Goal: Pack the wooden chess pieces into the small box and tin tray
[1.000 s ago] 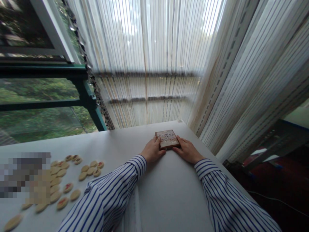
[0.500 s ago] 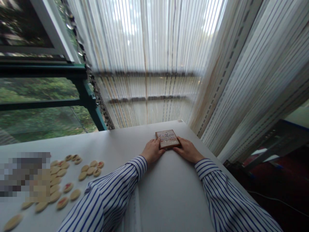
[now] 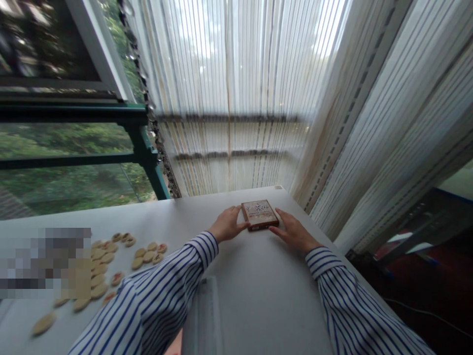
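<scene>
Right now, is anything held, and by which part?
Nothing appears gripped: the flat box lies on the white table, left hand and right hand open at its sides. Light fingertip contact can't be ruled out.

Box (image 3: pixel 259 215): reddish-brown edges, paler top with dark markings over brownish pattern. Sleeves (image 3: pixel 155 291): white, narrow blue stripes. Table (image 3: pixel 258 286): white. Round pieces (image 3: pixel 99 291): pale tan, some with red markings, others dark. Curtain (image 3: pixel 251 74): whitish, grey and tan stripes, dark dashed lines. Railing (image 3: pixel 74 112): dark green. Foliage (image 3: pixel 74 185): green. Floor (image 3: pixel 454 261): dark red.
</scene>
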`<state>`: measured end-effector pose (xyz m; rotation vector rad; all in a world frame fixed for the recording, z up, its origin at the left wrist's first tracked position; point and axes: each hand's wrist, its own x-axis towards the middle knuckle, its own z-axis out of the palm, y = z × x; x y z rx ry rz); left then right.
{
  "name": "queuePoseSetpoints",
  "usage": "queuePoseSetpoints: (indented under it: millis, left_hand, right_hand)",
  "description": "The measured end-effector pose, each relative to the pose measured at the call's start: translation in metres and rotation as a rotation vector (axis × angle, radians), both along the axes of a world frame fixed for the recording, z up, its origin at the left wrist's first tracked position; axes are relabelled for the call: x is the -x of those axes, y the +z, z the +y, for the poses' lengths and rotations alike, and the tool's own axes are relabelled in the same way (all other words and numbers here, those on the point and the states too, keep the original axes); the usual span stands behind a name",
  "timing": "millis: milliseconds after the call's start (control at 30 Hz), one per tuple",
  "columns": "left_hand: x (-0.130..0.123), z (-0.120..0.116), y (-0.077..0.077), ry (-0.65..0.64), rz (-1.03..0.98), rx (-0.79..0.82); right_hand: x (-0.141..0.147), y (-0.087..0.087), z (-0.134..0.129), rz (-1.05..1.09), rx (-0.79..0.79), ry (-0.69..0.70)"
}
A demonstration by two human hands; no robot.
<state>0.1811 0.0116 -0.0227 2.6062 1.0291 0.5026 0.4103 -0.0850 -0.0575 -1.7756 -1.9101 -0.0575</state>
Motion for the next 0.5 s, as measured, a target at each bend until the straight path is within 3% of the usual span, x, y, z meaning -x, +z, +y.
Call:
queuePoseSetpoints:
  millis: [267,500]
  left_hand:
    - [0.046,-0.005,0.034,0.058,-0.017,-0.004]
    - [0.099,-0.025,0.033,0.054,-0.094,-0.032]
  right_hand:
    - [0.024,0.016,-0.011,-0.018,-0.087,0.034]
    - [0.061,0.025,-0.019,-0.093,-0.106,0.154]
